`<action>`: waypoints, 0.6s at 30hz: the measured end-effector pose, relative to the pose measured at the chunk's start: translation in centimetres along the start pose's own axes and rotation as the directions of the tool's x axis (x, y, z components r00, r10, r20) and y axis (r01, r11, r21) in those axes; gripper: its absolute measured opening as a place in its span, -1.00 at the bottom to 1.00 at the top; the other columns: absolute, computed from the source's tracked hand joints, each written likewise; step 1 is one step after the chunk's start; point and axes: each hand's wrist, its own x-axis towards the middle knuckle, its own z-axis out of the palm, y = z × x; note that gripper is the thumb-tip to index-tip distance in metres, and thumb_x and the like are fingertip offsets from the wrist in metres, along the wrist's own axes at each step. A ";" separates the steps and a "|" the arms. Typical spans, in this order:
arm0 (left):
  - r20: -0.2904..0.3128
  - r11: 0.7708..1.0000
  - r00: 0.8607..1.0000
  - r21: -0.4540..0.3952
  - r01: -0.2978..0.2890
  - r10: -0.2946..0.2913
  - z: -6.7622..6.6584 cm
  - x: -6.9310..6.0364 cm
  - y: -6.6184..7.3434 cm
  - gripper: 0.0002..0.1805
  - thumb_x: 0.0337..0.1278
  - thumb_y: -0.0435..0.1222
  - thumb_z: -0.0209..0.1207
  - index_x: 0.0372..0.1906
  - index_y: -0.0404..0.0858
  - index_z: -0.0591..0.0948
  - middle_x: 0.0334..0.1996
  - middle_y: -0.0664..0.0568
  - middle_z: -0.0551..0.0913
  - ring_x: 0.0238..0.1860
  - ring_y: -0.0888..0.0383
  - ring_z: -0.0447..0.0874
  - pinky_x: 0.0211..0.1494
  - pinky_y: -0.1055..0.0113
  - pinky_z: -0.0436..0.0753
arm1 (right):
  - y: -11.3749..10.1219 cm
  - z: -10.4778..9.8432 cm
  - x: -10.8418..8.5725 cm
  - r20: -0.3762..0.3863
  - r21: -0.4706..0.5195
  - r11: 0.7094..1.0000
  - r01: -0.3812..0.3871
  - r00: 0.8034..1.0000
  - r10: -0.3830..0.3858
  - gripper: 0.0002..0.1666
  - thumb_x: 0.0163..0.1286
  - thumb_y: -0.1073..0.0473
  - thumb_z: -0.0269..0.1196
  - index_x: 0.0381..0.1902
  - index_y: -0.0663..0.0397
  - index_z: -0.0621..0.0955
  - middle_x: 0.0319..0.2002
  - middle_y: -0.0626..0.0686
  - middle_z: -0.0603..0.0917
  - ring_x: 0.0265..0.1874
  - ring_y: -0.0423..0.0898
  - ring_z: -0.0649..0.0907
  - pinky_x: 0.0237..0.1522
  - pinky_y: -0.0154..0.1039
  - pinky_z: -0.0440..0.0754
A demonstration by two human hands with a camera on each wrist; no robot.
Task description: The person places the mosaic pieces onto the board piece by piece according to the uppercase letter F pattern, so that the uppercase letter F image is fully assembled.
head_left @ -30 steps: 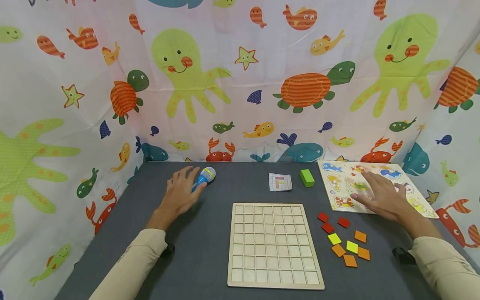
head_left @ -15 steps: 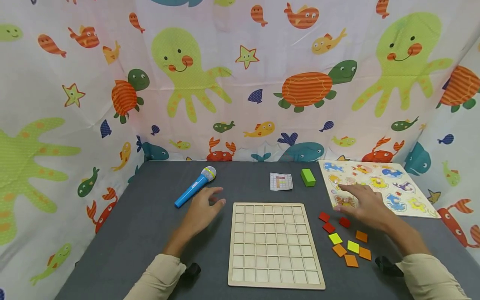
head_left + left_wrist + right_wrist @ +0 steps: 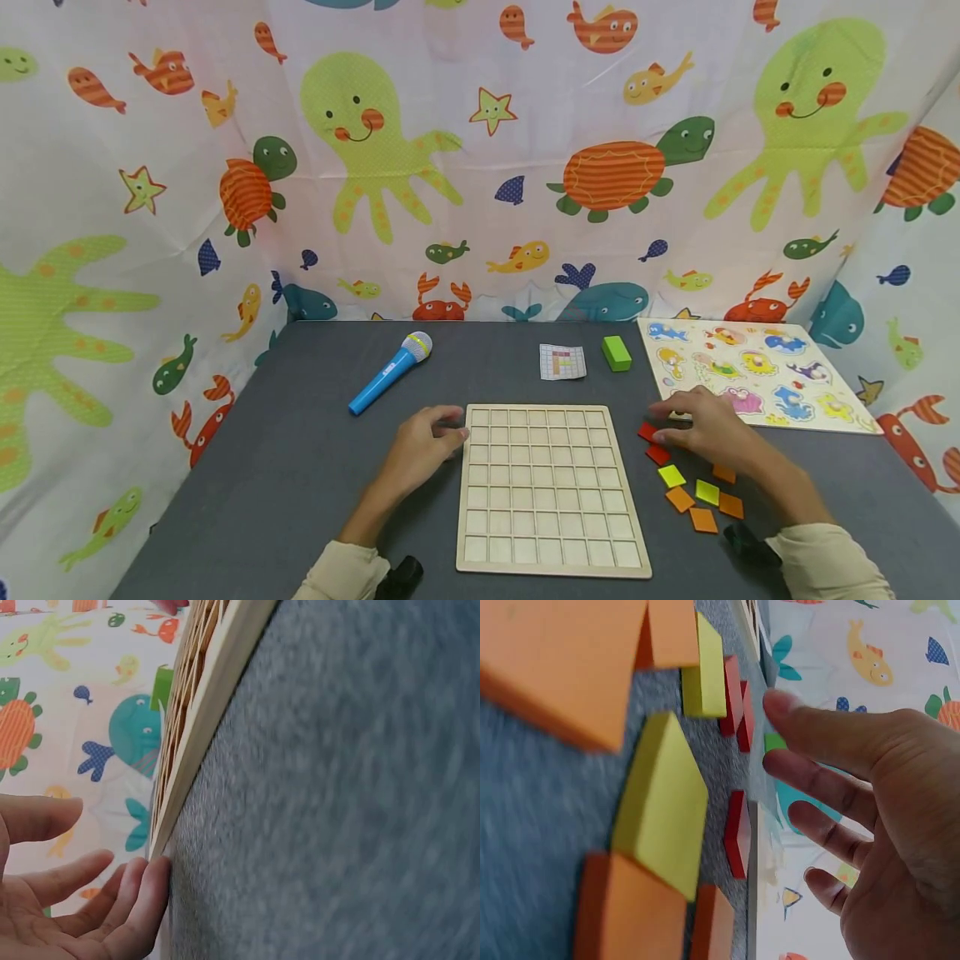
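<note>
My left hand (image 3: 426,446) is at the upper left edge of a wooden grid board (image 3: 553,572), fingers loosely bent. In the left wrist view its fingertips meet or nearly meet the end of the board's rim (image 3: 204,731); firm contact cannot be told. My right hand (image 3: 712,429) hovers above loose square tiles, thumb and fingers apart with nothing between them. Red tiles (image 3: 657,454) lie nearest its fingertips, and one is hidden under the hand in the head view. Yellow tiles (image 3: 671,476) and orange tiles (image 3: 703,521) lie closer to me.
A blue toy microphone (image 3: 386,379) lies at the back left. Behind the board are a small printed grid card (image 3: 562,363) and a green block (image 3: 616,354). A sea-animal peg puzzle (image 3: 825,408) lies at the back right. A patterned curtain (image 3: 480,167) hangs behind the dark table (image 3: 247,492).
My left hand has left the microphone and come right, to the grid board's edge. My right hand has come left and nearer, from over the puzzle to over the red tiles.
</note>
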 end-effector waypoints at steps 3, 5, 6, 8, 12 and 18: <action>0.038 0.999 0.999 -0.047 0.026 -0.024 0.2 -0.2 0.0 -0.53 0.46 -0.23 0.29 0.35 -0.33 0.61 0.26 -0.20 0.61 0.11 -0.06 0.74 -0.06 0.20 0.86 | 0.1 0.4 0.2 0.001 -0.014 1.000 0.014 1.000 -0.014 -0.55 0.34 0.00 0.52 0.09 0.10 0.79 -0.05 0.00 0.77 -0.03 0.03 0.56 -0.09 -0.11 0.46; 0.065 0.997 0.997 -0.073 0.039 -0.035 0.3 -0.2 0.1 -0.51 0.46 -0.22 0.30 0.36 -0.34 0.59 0.27 -0.21 0.61 0.11 -0.04 0.74 -0.07 0.20 0.86 | 0.0 0.6 0.2 0.007 -0.015 1.000 0.008 1.000 -0.008 -0.57 0.35 0.01 0.51 0.08 0.10 0.79 -0.07 -0.01 0.76 -0.04 0.02 0.55 -0.11 -0.10 0.40; 0.080 0.996 0.996 -0.081 0.046 -0.039 0.3 -0.2 0.1 -0.49 0.46 -0.22 0.30 0.37 -0.34 0.58 0.28 -0.22 0.60 0.11 -0.04 0.74 -0.07 0.20 0.86 | 0.0 0.7 0.2 0.010 -0.015 1.000 0.002 1.000 -0.002 -0.58 0.35 0.02 0.51 0.08 0.11 0.79 -0.07 -0.01 0.75 -0.05 0.03 0.54 -0.12 -0.09 0.37; 0.107 0.993 0.993 -0.100 0.059 -0.048 0.3 -0.2 0.0 -0.47 0.46 -0.21 0.30 0.40 -0.36 0.56 0.29 -0.23 0.59 0.12 -0.04 0.73 -0.07 0.19 0.86 | -0.2 0.8 0.3 0.015 -0.016 1.000 -0.010 1.000 0.010 -0.59 0.37 0.03 0.49 0.08 0.11 0.79 -0.07 0.01 0.75 -0.05 0.04 0.54 -0.13 -0.06 0.35; 0.134 0.990 0.989 -0.116 0.075 -0.059 0.3 -0.3 -0.1 -0.42 0.46 -0.20 0.30 0.43 -0.37 0.52 0.31 -0.24 0.58 0.13 -0.06 0.71 -0.09 0.19 0.87 | -0.5 0.9 0.2 0.016 -0.022 1.000 -0.017 1.000 0.017 -0.64 0.39 0.08 0.47 0.08 0.10 0.79 -0.06 0.02 0.76 -0.04 0.06 0.56 -0.13 -0.03 0.34; 0.141 0.989 0.988 -0.119 0.084 -0.067 0.3 -0.3 -0.1 -0.41 0.45 -0.19 0.32 0.43 -0.39 0.51 0.29 -0.26 0.57 0.10 -0.06 0.71 -0.20 0.21 0.87 | -0.6 1.1 0.1 -0.003 -0.055 0.998 -0.014 1.000 0.014 -0.66 0.36 0.12 0.49 0.06 0.09 0.80 -0.07 0.02 0.75 -0.04 0.08 0.57 -0.13 0.00 0.36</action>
